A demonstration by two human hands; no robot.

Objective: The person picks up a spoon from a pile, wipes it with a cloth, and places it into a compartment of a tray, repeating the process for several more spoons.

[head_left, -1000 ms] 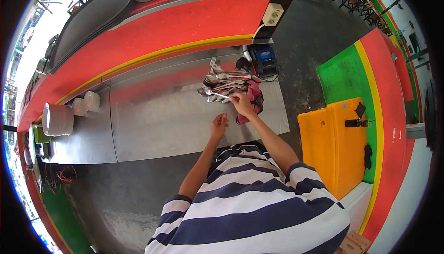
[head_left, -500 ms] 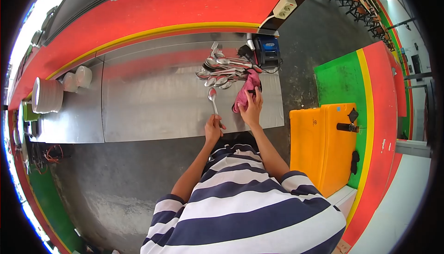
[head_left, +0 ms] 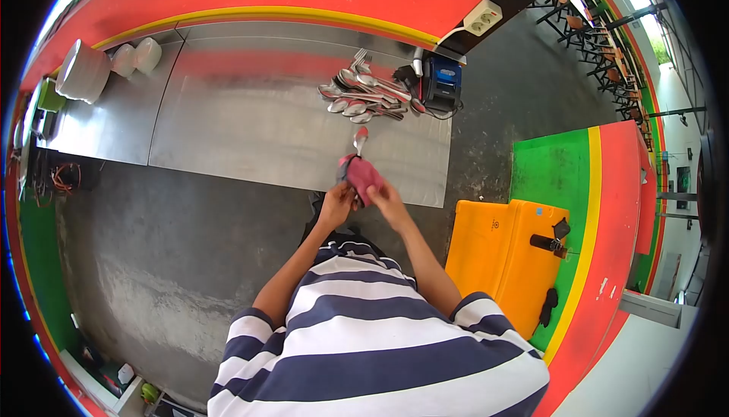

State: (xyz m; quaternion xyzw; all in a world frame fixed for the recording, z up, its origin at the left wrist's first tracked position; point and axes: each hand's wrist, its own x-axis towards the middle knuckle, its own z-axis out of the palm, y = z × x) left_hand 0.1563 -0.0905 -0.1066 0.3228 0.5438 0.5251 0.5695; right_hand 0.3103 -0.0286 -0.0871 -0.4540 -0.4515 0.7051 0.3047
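On my feed, the left hand (head_left: 336,204) has its fingers closed on the near left edge of the maroon cloth (head_left: 366,180), and the right hand (head_left: 389,206) pinches the cloth's right side. Just beyond both hands, the spoon (head_left: 361,138) sticks out of the cloth with its bowl pointing away from me; its handle is hidden, so I cannot tell which hand bears it. Farther past the hands I see the pile of spoons and forks (head_left: 364,94), loose on the steel counter (head_left: 250,128), with the blue-and-black device (head_left: 442,83) to its right. Well out beyond the left hand, to its left, stand the stack of white plates (head_left: 82,74), the white bowls (head_left: 148,55) and the small green container (head_left: 50,96); I cannot make out what the bowls or container hold. To the right of the right hand is the orange case (head_left: 493,250), its inside out of my sight.
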